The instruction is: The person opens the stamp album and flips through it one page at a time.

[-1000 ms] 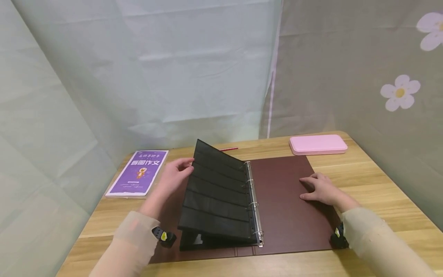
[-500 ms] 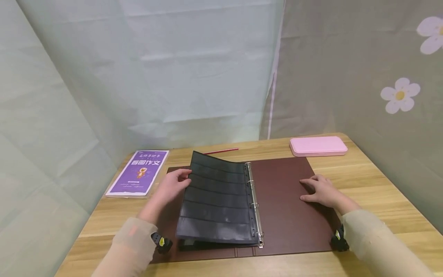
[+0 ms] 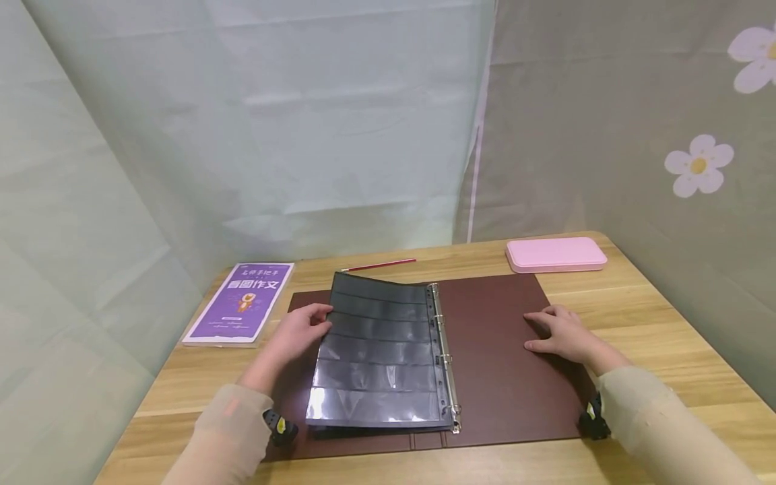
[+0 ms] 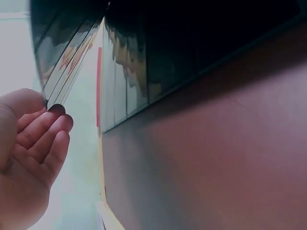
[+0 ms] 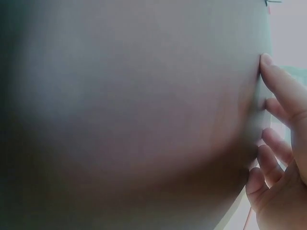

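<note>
A maroon ring binder [image 3: 503, 364] lies spread on the table, with metal rings [image 3: 447, 364] along its spine. Black sheets with clear horizontal pockets hang on the rings. My left hand [image 3: 300, 330] pinches the outer edge of the top pocket page [image 3: 376, 350], thumb on one face and fingertips on the other. In the left wrist view that page is tilted up, with another black page [image 4: 129, 67] beneath it. My right hand [image 3: 560, 333] rests its fingertips on the bare right cover, fingers loosely bent and holding nothing; the right wrist view shows the same hand [image 5: 283, 148] against the cover.
To the left lies a purple workbook [image 3: 239, 303] with a cartoon figure. A thin red pencil [image 3: 378, 264] is behind the binder, and a pink pencil case [image 3: 556, 254] sits at the back right. Cloth curtains [image 3: 339, 135] hang close behind the wooden table [image 3: 642, 316].
My left hand has come down and slightly left, lowering the pocket page toward the left cover. More of the red pencil shows behind it. My right hand has stayed in place.
</note>
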Motion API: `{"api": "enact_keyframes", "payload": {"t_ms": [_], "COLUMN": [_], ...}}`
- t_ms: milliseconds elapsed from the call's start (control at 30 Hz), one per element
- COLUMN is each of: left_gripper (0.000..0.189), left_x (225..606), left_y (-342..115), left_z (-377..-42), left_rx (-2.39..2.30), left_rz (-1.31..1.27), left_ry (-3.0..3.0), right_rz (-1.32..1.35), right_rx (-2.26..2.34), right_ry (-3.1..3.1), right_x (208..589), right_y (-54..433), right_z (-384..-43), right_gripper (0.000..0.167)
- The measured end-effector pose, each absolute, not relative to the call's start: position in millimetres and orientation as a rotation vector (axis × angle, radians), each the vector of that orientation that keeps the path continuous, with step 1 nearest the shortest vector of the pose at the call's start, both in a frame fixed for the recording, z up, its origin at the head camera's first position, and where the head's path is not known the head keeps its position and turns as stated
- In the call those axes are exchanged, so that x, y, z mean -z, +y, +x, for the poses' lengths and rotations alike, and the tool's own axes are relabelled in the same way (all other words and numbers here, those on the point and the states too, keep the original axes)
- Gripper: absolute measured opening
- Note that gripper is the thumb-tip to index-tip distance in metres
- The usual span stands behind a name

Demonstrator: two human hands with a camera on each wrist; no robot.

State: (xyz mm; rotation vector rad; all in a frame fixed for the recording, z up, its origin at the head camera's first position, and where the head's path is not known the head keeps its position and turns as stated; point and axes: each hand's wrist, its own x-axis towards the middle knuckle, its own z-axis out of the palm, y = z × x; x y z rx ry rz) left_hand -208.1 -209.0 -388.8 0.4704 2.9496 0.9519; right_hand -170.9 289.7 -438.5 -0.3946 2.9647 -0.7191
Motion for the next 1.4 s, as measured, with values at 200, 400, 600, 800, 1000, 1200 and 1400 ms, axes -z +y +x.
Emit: {"api": "enact_keyframes", "payload": {"t_ms": [200, 400, 600, 800, 1000, 1200, 1400], "left_gripper": [0.034, 0.034, 0.036, 0.039, 0.039, 0.039, 0.037], "left_x": [397.1, 403.2, 411.1, 416.6, 421.6, 424.3, 422.7], "left_y": [-211.4, -211.4, -210.2, -208.7, -210.9, -210.4, -209.5], "left_z": [-209.0, -208.0, -206.7, -208.0, -206.5, -204.8, -202.2], "left_rx": [-0.884, -0.851, -0.801, -0.739, -0.694, -0.629, -0.678], "left_rz": [0.473, 0.504, 0.504, 0.490, 0.502, 0.504, 0.497], "left_ry": [2.943, 2.940, 2.923, 2.891, 2.894, 2.910, 2.871], "right_rz": [-0.387, -0.385, -0.384, -0.370, -0.373, -0.363, -0.370], "right_rx": [0.725, 0.728, 0.734, 0.740, 0.745, 0.741, 0.728], "right_ry": [2.960, 2.962, 2.962, 2.963, 2.948, 2.927, 2.940], "right_x": [438.4, 437.1, 438.7, 440.2, 439.4, 438.4, 437.9], "right_y": [289.4, 289.1, 291.1, 292.2, 288.0, 284.7, 287.9], "right_z": [-171.0, -171.2, -169.6, -169.0, -172.5, -172.6, -170.3], "right_gripper": [0.068, 0.067, 0.067, 0.068, 0.067, 0.067, 0.066]}}
